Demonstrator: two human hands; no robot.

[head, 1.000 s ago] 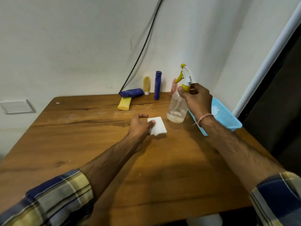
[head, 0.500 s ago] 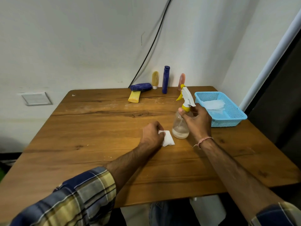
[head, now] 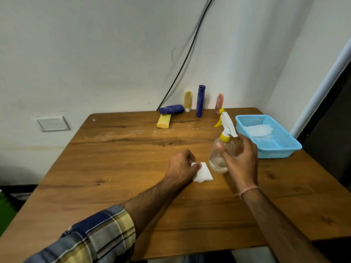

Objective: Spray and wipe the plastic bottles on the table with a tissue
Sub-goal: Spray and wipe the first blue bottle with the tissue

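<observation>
A clear spray bottle (head: 217,160) with a white-and-yellow trigger head stands on the wooden table (head: 123,158). My right hand (head: 241,164) is just behind and beside it, fingers spread and thumb extended, not gripping it. My left hand (head: 182,166) rests on the table and pinches a folded white tissue (head: 204,174) left of the bottle. At the far edge by the wall are a lying blue bottle (head: 171,109), a lying yellow tube (head: 164,121), an upright yellow bottle (head: 188,100), a tall blue bottle (head: 200,100) and a pink tube (head: 220,102).
A light blue mesh basket (head: 275,149) holding white tissues sits at the right side of the table. A black cable (head: 182,67) runs down the wall to the table's back edge. A wall plate (head: 51,123) is at the left.
My right hand brought the spray bottle down onto the table near the tissue and has opened off it. My left hand stays on the tissue. The camera view pulled back.
</observation>
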